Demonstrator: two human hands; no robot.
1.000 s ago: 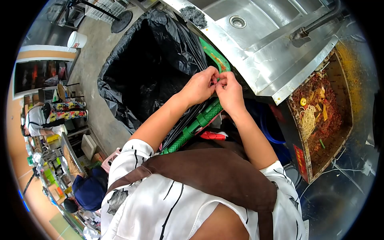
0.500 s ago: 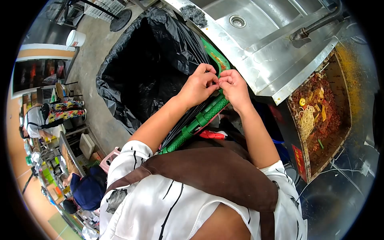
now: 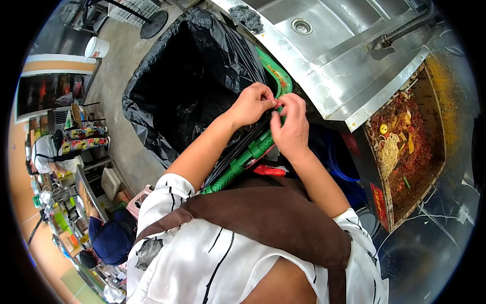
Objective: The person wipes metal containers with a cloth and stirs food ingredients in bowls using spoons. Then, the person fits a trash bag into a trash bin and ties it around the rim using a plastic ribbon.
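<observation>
My left hand (image 3: pixel 252 105) is closed in a pinch over the right rim of a bin lined with a black garbage bag (image 3: pixel 139 109). A tiny reddish bit (image 3: pixel 277 104) shows at its fingertips, too small to name. Against those fingertips is my right hand (image 3: pixel 292 126), its fingers curled and its thumb lower down; what they grip, if anything, is hidden. Beneath both hands runs the bin's green handle and rim (image 3: pixel 260 147), with the bag's edge gathered along it.
A steel sink (image 3: pixel 324 55) stands ahead on the right, a dark scouring pad (image 3: pixel 246 18) on its edge. Beside it, a metal box (image 3: pixel 387 205) holds noodles and red food scraps. Two people (image 3: pixel 114 238) are at the left, near a cluttered counter. A white bucket (image 3: pixel 97 47) stands farther off.
My right hand has turned and dropped slightly, its thumb moving away from the left fingertips. The reddish bit now shows between the hands. My left hand has barely moved.
</observation>
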